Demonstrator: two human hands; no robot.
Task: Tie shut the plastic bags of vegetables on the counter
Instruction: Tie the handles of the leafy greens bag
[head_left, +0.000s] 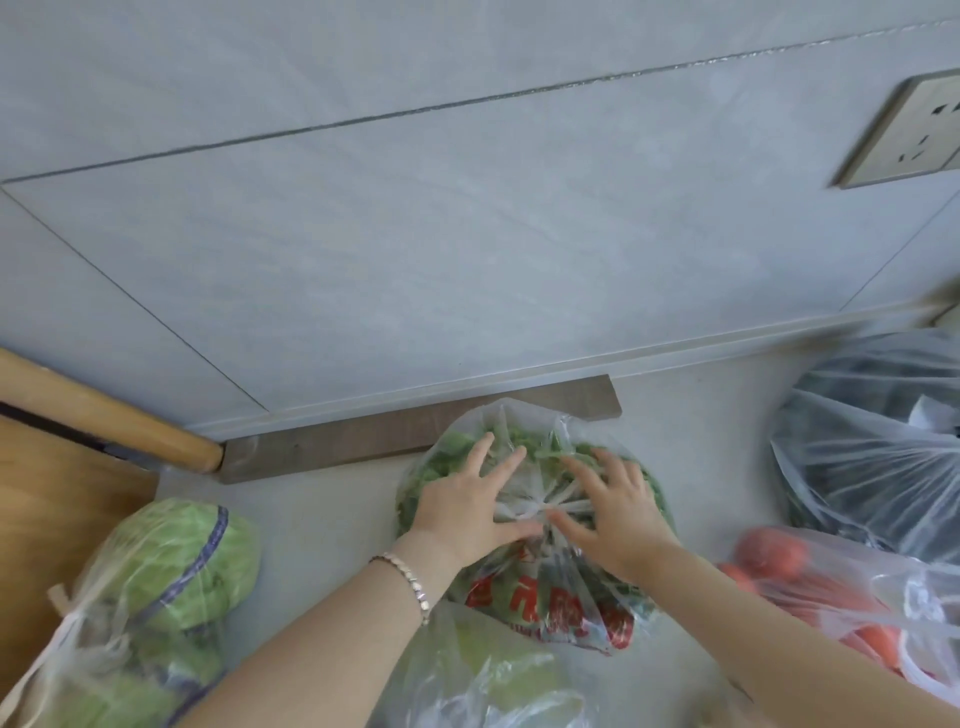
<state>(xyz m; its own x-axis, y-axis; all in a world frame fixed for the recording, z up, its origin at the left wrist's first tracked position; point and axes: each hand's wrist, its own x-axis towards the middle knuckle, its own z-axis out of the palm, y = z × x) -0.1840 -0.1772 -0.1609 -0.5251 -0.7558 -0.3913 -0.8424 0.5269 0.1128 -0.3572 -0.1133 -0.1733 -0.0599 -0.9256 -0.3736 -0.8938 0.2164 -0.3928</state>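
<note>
Down at seven o'clock, the clear plastic bag of pale green cabbages (156, 587) runs off the bottom and left edges, its lower heads lost. At six, the see-through bag of yellow-green leafy vegetable (498, 680) is chopped by the bottom edge. Over at four, the thin bag of orange-red carrots and tomatoes (841, 603) slips out right. At three, the filmy bag of dark contents (872, 457) is cut off too, its load too murky to name. Centre, red lettering (550, 608) on the clear bag of green leaves (452, 457) is crumpled, unreadable. At one, the beige wall socket (904, 135) is clipped.
</note>
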